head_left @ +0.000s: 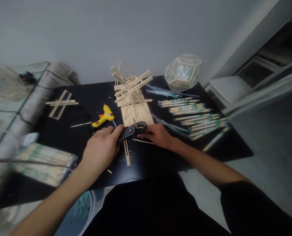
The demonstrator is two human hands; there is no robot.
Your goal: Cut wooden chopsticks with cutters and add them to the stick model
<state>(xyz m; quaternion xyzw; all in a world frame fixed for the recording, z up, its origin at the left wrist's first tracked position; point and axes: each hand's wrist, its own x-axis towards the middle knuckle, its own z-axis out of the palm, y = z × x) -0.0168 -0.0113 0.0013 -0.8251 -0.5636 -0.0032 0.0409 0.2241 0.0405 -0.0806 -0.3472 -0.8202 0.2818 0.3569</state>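
My right hand [158, 135] grips the handles of black cutting pliers [133, 128] lying low over the black table [69, 141]. My left hand [102, 148] is closed right beside the pliers' jaws, fingertips touching them; what it pinches is hidden. Two thin wooden sticks [127, 153] lie on the table just below the pliers. Behind them stands a wooden stick structure [132, 95] on a flat base of sticks.
A yellow glue gun [104, 117] lies left of the structure. Wrapped chopstick packets [197, 116] spread out on the right. A geodesic stick ball [183, 72] sits at the back right. A crossed stick frame [61, 103] and a chopstick bundle [44, 164] lie on the left.
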